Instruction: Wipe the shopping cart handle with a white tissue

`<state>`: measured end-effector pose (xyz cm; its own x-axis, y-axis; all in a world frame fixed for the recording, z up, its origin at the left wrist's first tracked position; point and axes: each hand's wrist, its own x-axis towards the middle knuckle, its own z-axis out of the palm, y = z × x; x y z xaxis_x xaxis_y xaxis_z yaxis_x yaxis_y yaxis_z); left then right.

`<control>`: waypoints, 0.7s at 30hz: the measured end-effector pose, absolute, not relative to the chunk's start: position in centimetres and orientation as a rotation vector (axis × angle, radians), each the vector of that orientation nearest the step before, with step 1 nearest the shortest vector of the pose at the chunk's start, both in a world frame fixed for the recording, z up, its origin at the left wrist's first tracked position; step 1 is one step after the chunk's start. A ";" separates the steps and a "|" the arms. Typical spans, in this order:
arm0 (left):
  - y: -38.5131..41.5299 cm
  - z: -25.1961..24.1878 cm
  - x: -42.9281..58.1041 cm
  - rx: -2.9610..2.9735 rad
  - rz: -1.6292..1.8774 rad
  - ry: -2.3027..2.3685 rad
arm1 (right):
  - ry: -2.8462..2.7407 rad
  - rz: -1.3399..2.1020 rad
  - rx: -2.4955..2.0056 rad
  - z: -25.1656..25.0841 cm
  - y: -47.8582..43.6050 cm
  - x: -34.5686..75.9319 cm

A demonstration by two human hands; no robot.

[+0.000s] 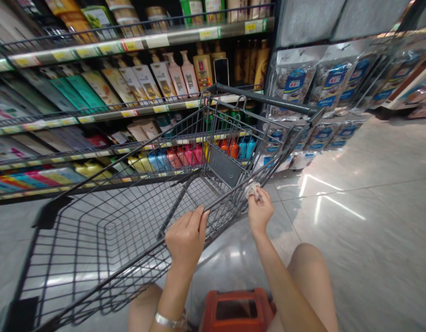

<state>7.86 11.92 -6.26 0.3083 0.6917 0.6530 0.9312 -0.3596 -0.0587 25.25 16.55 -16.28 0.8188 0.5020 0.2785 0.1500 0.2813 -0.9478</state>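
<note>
A dark wire shopping cart (105, 230) stands in front of me, its handle bar (268, 99) at the upper right. My left hand (187, 237) is closed over the cart's near side rim. My right hand (259, 210) pinches a small crumpled white cloth or tissue (252, 189) against the rim wire further along the same side. A metal bracelet sits on my left wrist. My bare knees show below, with a red plastic stool (237, 311) between them.
Store shelves (105, 110) filled with shampoo bottles and colourful packs run along the left and back. Hanging silver-and-blue bags (323, 83) fill the rack at right. Glossy grey tiled floor (372, 221) stretches to the right.
</note>
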 end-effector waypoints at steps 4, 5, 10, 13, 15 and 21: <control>11.8 -6.3 7.8 -2.159 -0.736 -1.461 | -0.666 0.372 -1.375 -20.8 15.5 24.0; 11.8 -6.3 7.8 -2.160 -0.735 -1.464 | -0.684 0.394 -1.398 -21.8 15.2 23.7; 11.9 -6.2 7.8 -2.165 -0.753 -1.444 | -0.680 0.566 -1.508 -25.9 13.6 22.5; 11.9 -6.1 7.8 -2.147 -0.759 -1.407 | -0.628 0.638 -1.538 -27.5 12.3 21.6; 11.9 -6.1 7.7 -2.141 -0.745 -1.404 | -0.555 0.653 -1.561 -28.1 11.8 21.3; 11.8 -6.3 7.7 -2.147 -0.710 -1.432 | -0.367 0.579 -1.529 -24.0 13.9 25.1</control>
<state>7.67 11.82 -6.33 0.3248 0.6938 0.6428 0.9316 -0.3519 -0.0908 25.12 13.92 -24.00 0.8153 0.5642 -0.1307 -0.1228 -0.0521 -0.9911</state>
